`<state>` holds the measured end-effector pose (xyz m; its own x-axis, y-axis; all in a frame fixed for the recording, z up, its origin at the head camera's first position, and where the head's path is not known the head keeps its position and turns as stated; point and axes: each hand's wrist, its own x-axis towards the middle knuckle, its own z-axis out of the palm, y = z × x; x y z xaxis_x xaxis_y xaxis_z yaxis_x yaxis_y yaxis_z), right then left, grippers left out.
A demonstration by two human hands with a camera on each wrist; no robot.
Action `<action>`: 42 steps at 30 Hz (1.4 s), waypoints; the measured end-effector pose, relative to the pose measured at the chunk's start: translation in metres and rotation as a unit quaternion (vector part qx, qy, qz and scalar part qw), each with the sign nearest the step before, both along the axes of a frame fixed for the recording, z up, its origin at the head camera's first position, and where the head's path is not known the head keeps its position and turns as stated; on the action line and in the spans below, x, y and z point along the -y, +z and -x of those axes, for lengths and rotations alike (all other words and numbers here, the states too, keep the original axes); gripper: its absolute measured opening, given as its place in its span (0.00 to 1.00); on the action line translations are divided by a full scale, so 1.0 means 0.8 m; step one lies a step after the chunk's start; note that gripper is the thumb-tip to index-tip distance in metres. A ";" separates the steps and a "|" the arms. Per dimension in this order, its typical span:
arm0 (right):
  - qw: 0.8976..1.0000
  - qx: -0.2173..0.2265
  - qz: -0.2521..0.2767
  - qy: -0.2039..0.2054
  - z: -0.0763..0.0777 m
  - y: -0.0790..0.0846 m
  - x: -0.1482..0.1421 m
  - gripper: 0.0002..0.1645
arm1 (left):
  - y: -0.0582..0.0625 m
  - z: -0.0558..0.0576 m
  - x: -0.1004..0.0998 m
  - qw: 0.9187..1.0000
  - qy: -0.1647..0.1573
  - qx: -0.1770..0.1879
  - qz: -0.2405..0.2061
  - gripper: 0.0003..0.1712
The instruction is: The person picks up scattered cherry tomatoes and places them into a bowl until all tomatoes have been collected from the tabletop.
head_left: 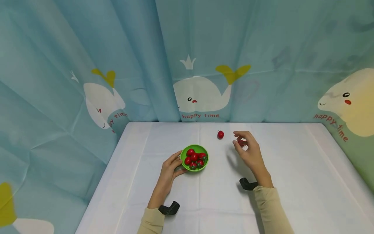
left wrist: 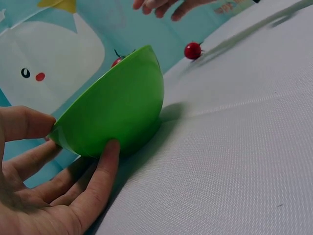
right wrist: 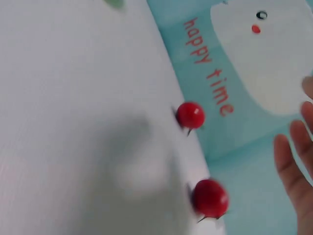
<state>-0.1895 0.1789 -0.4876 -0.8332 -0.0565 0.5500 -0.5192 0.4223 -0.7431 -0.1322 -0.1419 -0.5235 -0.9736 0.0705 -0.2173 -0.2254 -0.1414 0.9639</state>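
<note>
A small green bowl [head_left: 183, 163] holds several red cherry tomatoes [head_left: 194, 157], a few with green stems. My left hand [head_left: 168, 169] grips the bowl from its left side; in the left wrist view one finger [left wrist: 105, 169] lies against the bowl's lower wall [left wrist: 117, 103] and another is at the rim. My right hand [head_left: 248, 150] is over the table to the right, fingers apart. A loose cherry tomato [head_left: 241, 143] shows between its thumb and fingers in the head view, but the right wrist view puts this tomato [right wrist: 210, 198] on the table, apart from the fingers [right wrist: 288, 159].
Another cherry tomato [head_left: 220, 134] sits near the table's back edge, left of my right hand. White cloth covers the table [head_left: 292, 169]. Behind it hangs a blue curtain [head_left: 140, 58] printed with whales. Each wrist wears a black strap mount [head_left: 248, 184].
</note>
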 end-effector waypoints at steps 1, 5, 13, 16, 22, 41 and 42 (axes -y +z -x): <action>1.000 0.000 0.019 -0.008 -0.002 0.002 0.000 0.22 | 0.000 0.000 0.000 1.000 0.000 0.000 0.000 0.27; 0.997 0.012 0.073 -0.038 -0.008 0.005 -0.004 0.23 | 0.000 0.001 0.001 1.000 -0.001 -0.002 -0.001 0.27; 0.987 0.101 0.101 -0.072 0.002 -0.033 -0.021 0.30 | -0.001 0.002 0.000 1.000 -0.001 0.000 -0.004 0.27; 0.984 0.130 0.092 -0.076 0.010 -0.053 -0.030 0.32 | -0.001 0.002 -0.001 1.000 -0.001 0.000 -0.004 0.27; 0.980 0.178 0.061 -0.069 0.017 -0.071 -0.043 0.34 | 0.000 0.002 -0.002 1.000 -0.002 -0.001 -0.002 0.27; 0.965 0.231 -0.050 -0.113 0.020 -0.076 -0.042 0.28 | -0.001 0.002 0.000 1.000 -0.004 0.000 -0.002 0.27; 0.964 0.232 -0.056 -0.117 0.020 -0.076 -0.042 0.28 | -0.001 0.002 0.000 1.000 -0.004 0.000 -0.001 0.27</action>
